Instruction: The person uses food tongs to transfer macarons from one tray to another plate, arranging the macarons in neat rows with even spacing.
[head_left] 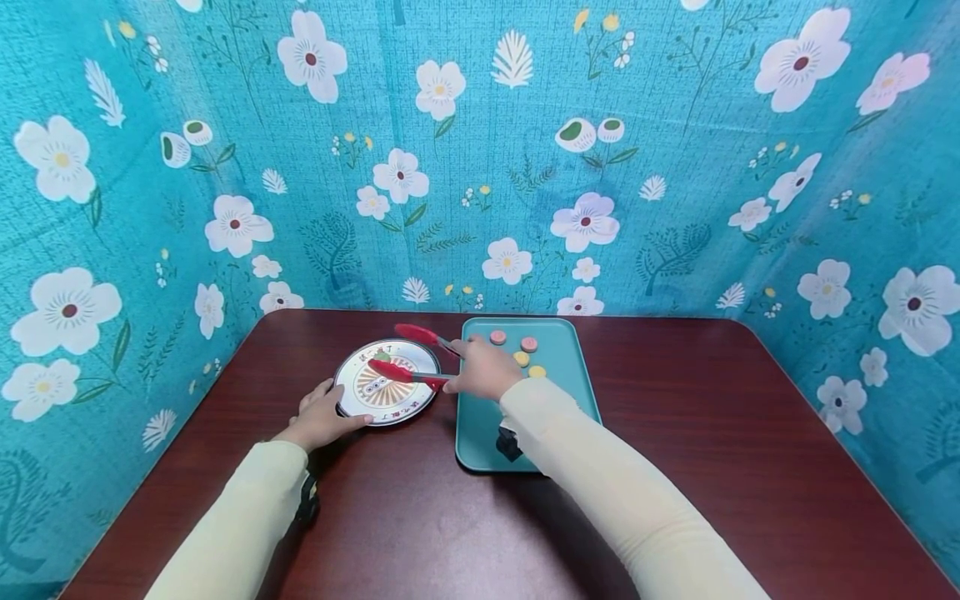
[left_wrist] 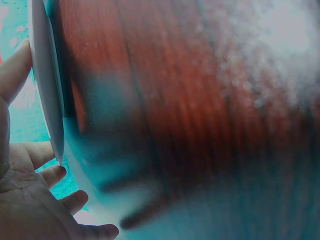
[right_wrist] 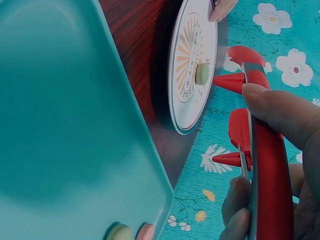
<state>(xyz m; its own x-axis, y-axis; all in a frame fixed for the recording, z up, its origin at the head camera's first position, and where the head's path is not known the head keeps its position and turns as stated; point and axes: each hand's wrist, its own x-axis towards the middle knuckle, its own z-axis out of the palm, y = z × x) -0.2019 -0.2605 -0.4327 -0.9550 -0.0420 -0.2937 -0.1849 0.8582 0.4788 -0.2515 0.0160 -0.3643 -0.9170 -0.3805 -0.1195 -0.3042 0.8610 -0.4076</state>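
A round white plate (head_left: 405, 410) with an orange ray pattern lies on the table's left half. My left hand (head_left: 318, 419) holds its near left rim between thumb and index finger; the other fingers (left_wrist: 75, 201) are spread. A green macaron (right_wrist: 202, 73) rests on the plate. My right hand (head_left: 486, 368) grips red-tipped tongs (head_left: 392, 371) above the plate's right side. The tongs' two ends are spread apart with nothing between them, one over the plate near the green macaron, the other beyond it. The right palm is partly hidden by the tongs' handle.
A teal tray (head_left: 472, 446) stands right of the plate, under my right forearm. On it lie pink macarons (head_left: 529, 343) and yellow macarons (head_left: 537, 372). The dark wooden table (head_left: 675, 400) meets a blue floral cloth (head_left: 480, 208) at the back and sides.
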